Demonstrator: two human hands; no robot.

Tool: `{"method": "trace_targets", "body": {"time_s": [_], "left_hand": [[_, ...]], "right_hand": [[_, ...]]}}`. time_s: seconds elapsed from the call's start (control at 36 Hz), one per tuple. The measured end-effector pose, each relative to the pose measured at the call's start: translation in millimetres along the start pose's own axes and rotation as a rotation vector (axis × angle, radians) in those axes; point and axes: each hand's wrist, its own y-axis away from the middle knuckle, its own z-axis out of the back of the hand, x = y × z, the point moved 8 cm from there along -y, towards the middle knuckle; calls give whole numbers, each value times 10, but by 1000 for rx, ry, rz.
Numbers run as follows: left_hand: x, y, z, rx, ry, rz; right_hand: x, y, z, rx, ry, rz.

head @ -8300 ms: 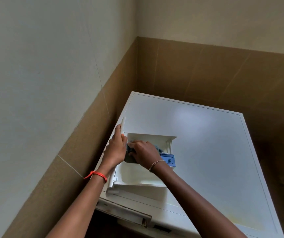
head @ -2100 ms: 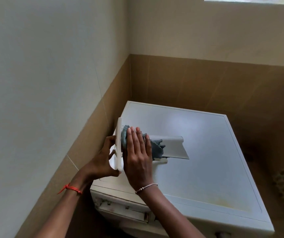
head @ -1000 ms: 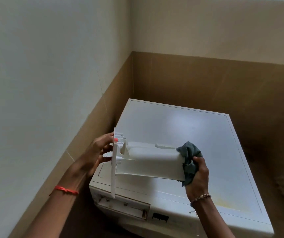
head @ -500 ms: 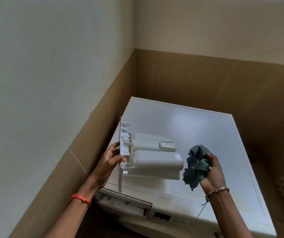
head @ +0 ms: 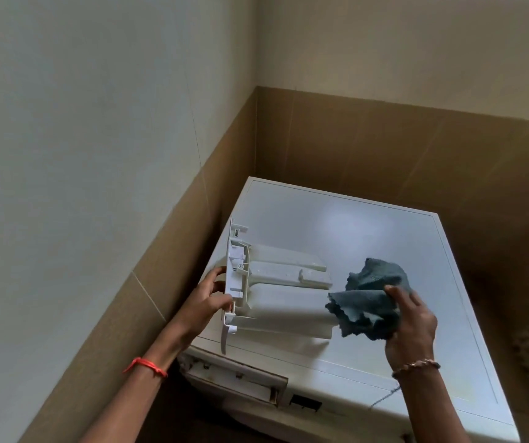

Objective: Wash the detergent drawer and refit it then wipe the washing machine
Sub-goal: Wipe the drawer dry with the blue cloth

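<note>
- The left hand (head: 207, 302) has its fingers (head: 216, 278) curled round the front panel of the detergent drawer (head: 276, 298), thumb on the near face, gripping it firmly.
- The right hand (head: 411, 321) has its fingers (head: 398, 290) pinched onto a bunched blue-grey cloth (head: 368, 302), which touches or overlaps the drawer's far end.
- The drawer is out of its housing and held in the air above the front-left corner of the washing machine (head: 384, 238), turned on its side with the panel upright and the body pointing to the right.
- Below it, at the machine's front-left edge, the empty drawer slot (head: 234, 377) stands open, with brownish marks along its rim.
- The step in hand looks like drying and wiping the drawer's outside before refitting; the wipe of the machine itself seems yet to come.
- To do it well, the left hand should grip the panel rigidly so the long body does not swing while the cloth presses on it.
- The cloth should run along the flat faces from the panel toward the free end, then into the ribs and clips behind the panel, where residue tends to lodge.
- Turning the drawer upright before sliding it in would help the rails meet the slot squarely.
- The lid shows a faint yellowish stain near its front-right corner, worth attention later.
</note>
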Motion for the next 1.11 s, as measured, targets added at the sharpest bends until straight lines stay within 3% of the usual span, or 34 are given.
{"method": "trace_targets", "body": {"time_s": [0.08,0.14,0.31,0.36,0.44,0.53,0.61,0.67,0.83,1.11], "left_hand": [[-54,14,1,-7,-61,-7],[-81,38,-3,-10,-96,-16],[-142,84,-10,-64,-145,-71],[-173,81,20,-101,-164,-86],[-200,58,90,-147,-227,-84],[-198,12,142,-180,-272,-80],[-191,-84,187,-230,-243,-31],[-193,-174,194,-244,-218,10],[-258,-335,98,-250,-357,-12],[-313,-318,59,-286,-486,-83]], "right_hand": [[350,204,-300,-67,459,463],[353,376,-642,-59,726,677],[-521,875,-1670,301,1318,955],[-747,917,-1775,358,1459,942],[-925,855,-1763,489,1507,797],[-754,833,-1701,419,1502,930],[-843,738,-1708,640,1491,949],[-884,701,-1717,697,1485,970],[-855,684,-1697,601,1595,1061],[-702,573,-1432,509,1406,1241]]}}
